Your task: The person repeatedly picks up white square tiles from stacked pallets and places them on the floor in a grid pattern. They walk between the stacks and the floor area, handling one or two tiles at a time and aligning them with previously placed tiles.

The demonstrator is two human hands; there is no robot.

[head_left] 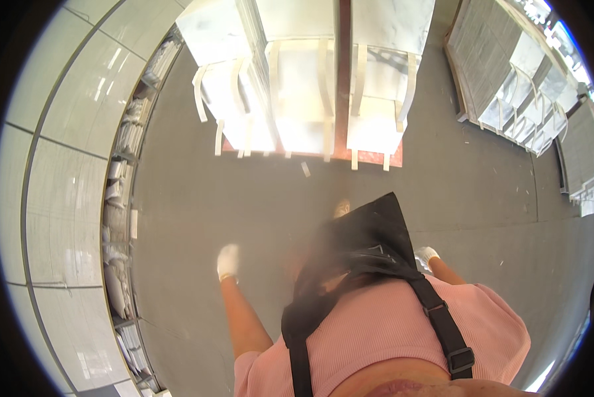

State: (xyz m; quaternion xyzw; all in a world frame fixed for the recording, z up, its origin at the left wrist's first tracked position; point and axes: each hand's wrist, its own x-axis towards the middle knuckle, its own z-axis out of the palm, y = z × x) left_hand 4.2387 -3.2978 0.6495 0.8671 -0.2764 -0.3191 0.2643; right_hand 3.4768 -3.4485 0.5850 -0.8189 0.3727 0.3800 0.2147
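My left hand (228,262), in a white glove, hangs at my left side over the grey floor (178,218). Nothing shows in it, and the glove's blur hides whether its fingers are curled. On the other side, my right hand (427,255) wears a white glove too and hangs just beyond my black apron (370,231). Its fingers are too small to read, and no object is visible there. Neither hand touches anything I can see. Ahead of me, the nearest goods are tall stacks of glossy white panels (303,86) with cream strips hanging down their faces.
A red base (376,157) carries the stacks. Along the left runs a low shelf (115,218) packed with papers or thin packets, beside pale panels (65,205). More strapped stacks (509,73) stand at the far right. A small pale scrap (305,169) lies on the floor.
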